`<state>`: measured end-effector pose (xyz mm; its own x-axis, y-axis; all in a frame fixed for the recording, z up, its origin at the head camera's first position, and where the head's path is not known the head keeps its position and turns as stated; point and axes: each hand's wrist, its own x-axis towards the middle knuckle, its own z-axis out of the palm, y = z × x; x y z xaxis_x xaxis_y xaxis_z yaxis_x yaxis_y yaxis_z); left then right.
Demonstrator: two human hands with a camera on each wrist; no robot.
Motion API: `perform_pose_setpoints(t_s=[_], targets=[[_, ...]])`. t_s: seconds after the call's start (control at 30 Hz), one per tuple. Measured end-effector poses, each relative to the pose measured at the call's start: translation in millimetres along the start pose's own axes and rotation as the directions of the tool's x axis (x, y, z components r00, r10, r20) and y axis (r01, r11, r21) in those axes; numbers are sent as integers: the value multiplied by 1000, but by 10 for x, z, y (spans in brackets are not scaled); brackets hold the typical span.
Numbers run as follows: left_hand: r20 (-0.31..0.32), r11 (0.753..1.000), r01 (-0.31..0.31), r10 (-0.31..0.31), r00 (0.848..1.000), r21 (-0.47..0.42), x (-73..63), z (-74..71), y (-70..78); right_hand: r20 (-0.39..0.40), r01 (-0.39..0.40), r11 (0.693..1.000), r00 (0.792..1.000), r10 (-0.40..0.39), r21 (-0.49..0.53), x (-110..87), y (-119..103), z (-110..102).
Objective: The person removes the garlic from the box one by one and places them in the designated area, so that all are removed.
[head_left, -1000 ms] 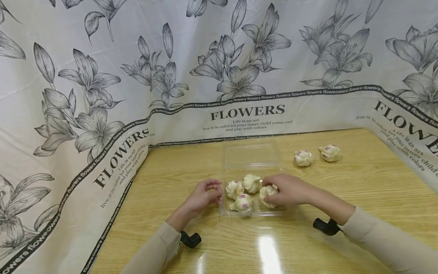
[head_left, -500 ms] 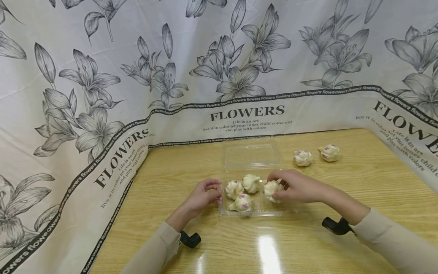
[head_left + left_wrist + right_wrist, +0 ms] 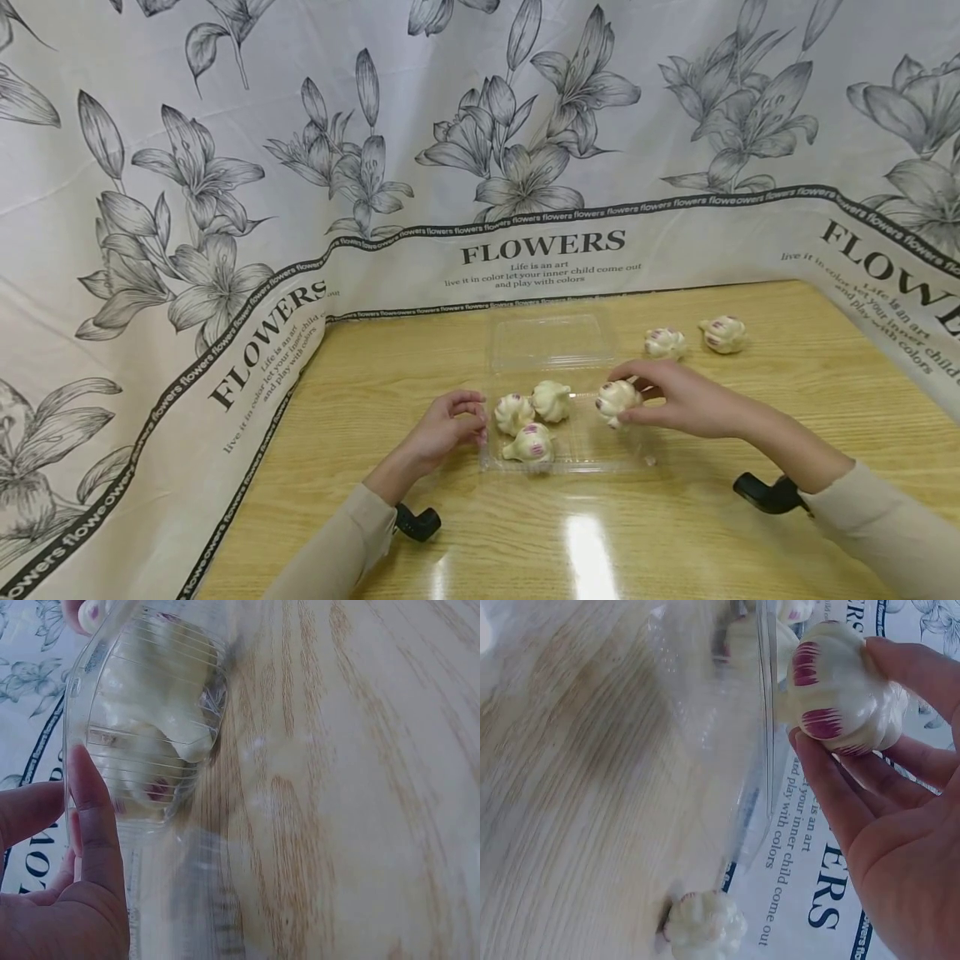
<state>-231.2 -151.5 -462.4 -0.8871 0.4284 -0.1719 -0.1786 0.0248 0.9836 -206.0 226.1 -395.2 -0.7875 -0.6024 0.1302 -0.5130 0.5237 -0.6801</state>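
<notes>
My right hand (image 3: 690, 404) grips a garlic bulb (image 3: 616, 401) over the right side of a clear plastic clamshell box (image 3: 592, 468). In the right wrist view, purple streaks mark this bulb, and the thumb and fingertips pinch it just above the rim. My left hand (image 3: 448, 429) holds the box's left edge, with the rim pinched between thumb and fingers in the left wrist view. Inside the left part of the box lie three more bulbs: a left one (image 3: 513, 414), a back one (image 3: 551, 401) and a front one (image 3: 531, 444).
Two loose garlic bulbs, a nearer one (image 3: 665, 342) and a farther one (image 3: 723, 334), lie on the wooden table (image 3: 405, 367) at the back right. The box's lid (image 3: 551, 340) lies folded back. A flower-printed curtain (image 3: 540, 250) borders the table behind and at both sides.
My right hand has lifted its garlic bulb and carried it rightwards and slightly up, away from the other three in the box. My left hand has stayed at the box's edge.
</notes>
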Motion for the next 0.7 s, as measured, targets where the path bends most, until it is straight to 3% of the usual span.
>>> perform_pose_setpoints(t_s=[0.3,0.7], targets=[[-7,1000,11,-11,1000,-1,22,6,3,-66,28,998,997,-32,-53,-84,99,-105],[0,1000,-2,2,1000,-7,27,19,17,-25,7,999,1000,-6,36,-165,230,-213]])
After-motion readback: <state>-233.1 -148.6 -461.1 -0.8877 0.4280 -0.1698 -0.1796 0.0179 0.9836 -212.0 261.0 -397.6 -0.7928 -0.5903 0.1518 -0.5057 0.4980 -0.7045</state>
